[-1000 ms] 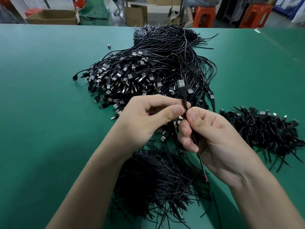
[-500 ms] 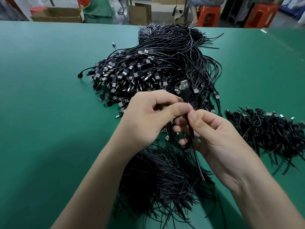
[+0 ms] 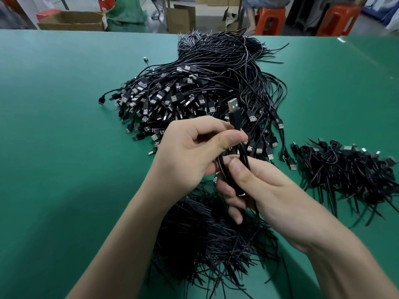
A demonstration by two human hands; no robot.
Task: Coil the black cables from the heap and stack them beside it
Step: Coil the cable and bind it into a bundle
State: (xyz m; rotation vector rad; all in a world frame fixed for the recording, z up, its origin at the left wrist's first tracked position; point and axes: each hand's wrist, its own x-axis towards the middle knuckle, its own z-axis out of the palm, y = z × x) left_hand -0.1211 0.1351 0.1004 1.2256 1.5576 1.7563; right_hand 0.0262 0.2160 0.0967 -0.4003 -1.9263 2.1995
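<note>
"While we hold this one cable (image 3: pixel 235 120) up over the green table (image 3: pixel 54 137), where do our hands sit on it?"
"Our left hand (image 3: pixel 190 152) pinches it between thumb and forefinger just below the plug (image 3: pixel 233 104), which stands upright with its metal end on top. Our right hand (image 3: pixel 261 186) is curled round the loops lower down, thumb pressed across the strands."
"So both are grasping the same cable?"
"Yes, and it is clear of the table, in front of the heap (image 3: pixel 205 83)."
"How does the heap lie?"
"It sprawls across the middle of the table, plugs bunched toward our left, thin tails fanning to the far edge. A second mass of bare wire ends (image 3: pixel 216 234) lies under our wrists, close to us."
"And the coiled ones?"
"The stack (image 3: pixel 349 169) sits on our right, just beside the heap, a low tangle of small bundles."
"Beyond the table?"
"We see cardboard boxes (image 3: pixel 71 20) and two orange stools (image 3: pixel 269 18) on the floor."
</note>
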